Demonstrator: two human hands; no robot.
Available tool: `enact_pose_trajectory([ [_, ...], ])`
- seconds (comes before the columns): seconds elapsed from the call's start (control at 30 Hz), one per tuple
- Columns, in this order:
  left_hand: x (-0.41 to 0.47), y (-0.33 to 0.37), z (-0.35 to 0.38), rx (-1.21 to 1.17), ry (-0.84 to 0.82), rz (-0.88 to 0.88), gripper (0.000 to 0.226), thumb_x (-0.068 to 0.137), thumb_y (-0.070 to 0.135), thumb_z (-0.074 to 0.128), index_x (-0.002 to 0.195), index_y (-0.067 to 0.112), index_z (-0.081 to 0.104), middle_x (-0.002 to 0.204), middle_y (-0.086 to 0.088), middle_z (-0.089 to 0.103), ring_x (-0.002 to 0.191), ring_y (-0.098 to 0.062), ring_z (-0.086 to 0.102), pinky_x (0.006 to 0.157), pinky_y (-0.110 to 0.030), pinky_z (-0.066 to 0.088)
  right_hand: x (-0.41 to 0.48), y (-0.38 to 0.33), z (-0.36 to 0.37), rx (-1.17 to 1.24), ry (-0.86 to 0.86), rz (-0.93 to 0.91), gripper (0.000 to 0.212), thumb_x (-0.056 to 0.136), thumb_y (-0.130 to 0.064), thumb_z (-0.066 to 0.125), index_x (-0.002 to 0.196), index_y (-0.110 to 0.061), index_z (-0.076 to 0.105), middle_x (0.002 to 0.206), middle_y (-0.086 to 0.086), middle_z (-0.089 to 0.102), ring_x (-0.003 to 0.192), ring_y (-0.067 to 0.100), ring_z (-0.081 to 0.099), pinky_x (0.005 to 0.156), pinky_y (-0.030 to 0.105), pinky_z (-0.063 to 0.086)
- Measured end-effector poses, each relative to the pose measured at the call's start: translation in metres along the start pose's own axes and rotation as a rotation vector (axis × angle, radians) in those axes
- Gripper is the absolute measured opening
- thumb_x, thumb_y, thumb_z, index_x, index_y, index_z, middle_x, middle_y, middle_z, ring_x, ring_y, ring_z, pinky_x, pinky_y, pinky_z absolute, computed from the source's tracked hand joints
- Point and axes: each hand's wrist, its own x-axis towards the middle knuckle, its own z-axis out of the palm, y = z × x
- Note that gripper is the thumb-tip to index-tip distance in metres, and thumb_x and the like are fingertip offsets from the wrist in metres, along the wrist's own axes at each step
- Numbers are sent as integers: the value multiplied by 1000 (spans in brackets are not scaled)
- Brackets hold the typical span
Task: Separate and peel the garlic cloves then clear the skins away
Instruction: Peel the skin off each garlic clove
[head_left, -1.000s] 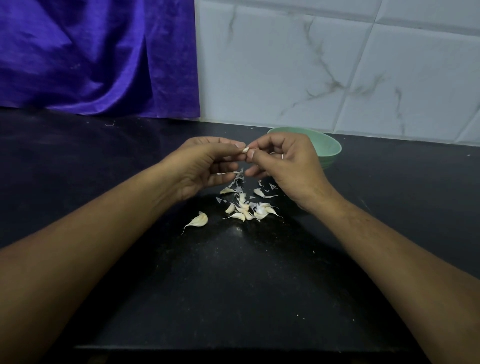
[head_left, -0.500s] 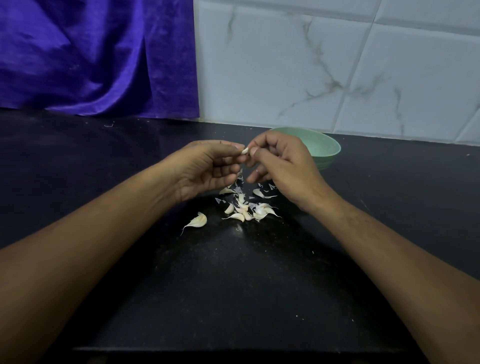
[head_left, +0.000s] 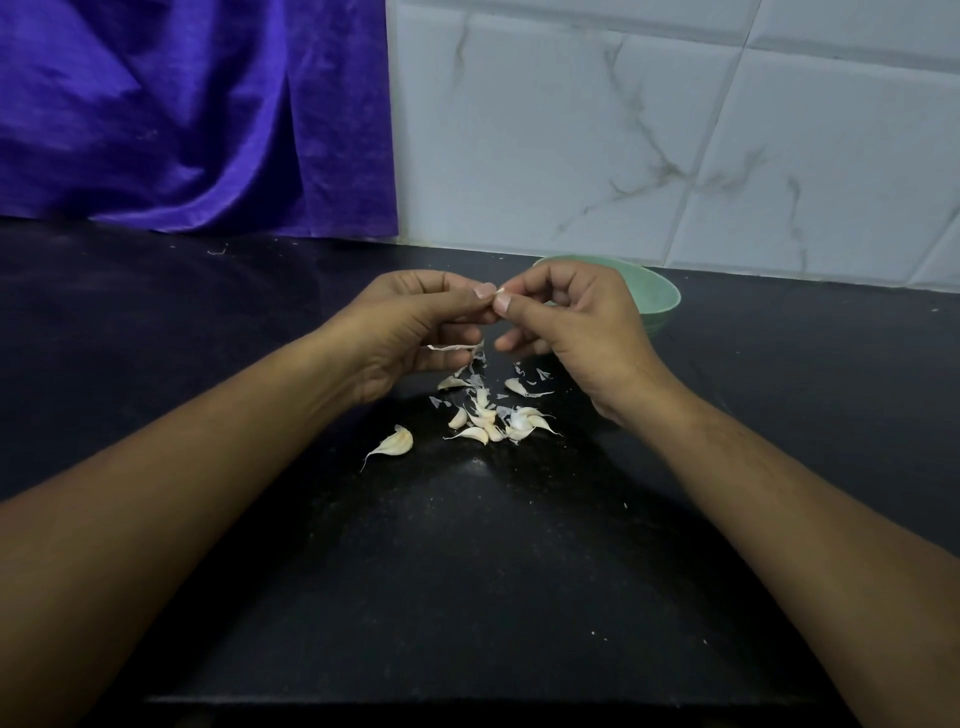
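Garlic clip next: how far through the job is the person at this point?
Done: separation looks finished; loose cloves lie piled on the counter, a lone clove to their left, skin scraps beside.
In hand: the left hand and right hand pinch one small clove between them above the pile.
Left: several piled cloves show papery tails, and the scraps are uncleared. The green bowl's inside is hidden.

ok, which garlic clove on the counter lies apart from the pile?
The big clove, alone left of the pile, with a thin tail pointing down-left.
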Motion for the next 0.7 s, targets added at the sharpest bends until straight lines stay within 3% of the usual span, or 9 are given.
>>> enact_pose_trajectory([
  [0.23, 1, -3, 0, -14, 9, 15, 29, 72, 30, 80, 95, 13, 74, 82, 2, 75, 66, -5, 65, 54, -18, 57, 0, -1, -2, 40, -27, 15, 4, 96, -3, 69, 95, -5, 72, 84, 12, 77, 67, 21, 74, 61, 26, 60],
  [0.5, 3, -1, -2, -14, -2, 24, 26, 70, 22, 80, 93, 13, 73, 82, 2, 76, 67, -4, 68, 54, -19, 58, -1, 0, -3, 125, -62, 58, 4, 97, -4, 67, 100, -5, 69, 87, 11, 76, 68, 20, 73, 73, 38, 64],
  [0.7, 3, -2, -4, 83, -10, 40, 45, 69, 24, 81, 107, 1, 73, 78, -3, 73, 69, -9, 67, 59, -23, 61, 0, 1, -1, 111, -40, 74, 4, 98, -4, 66, 102, -3, 68, 85, 11, 74, 66, 18, 71, 71, 36, 65],
])
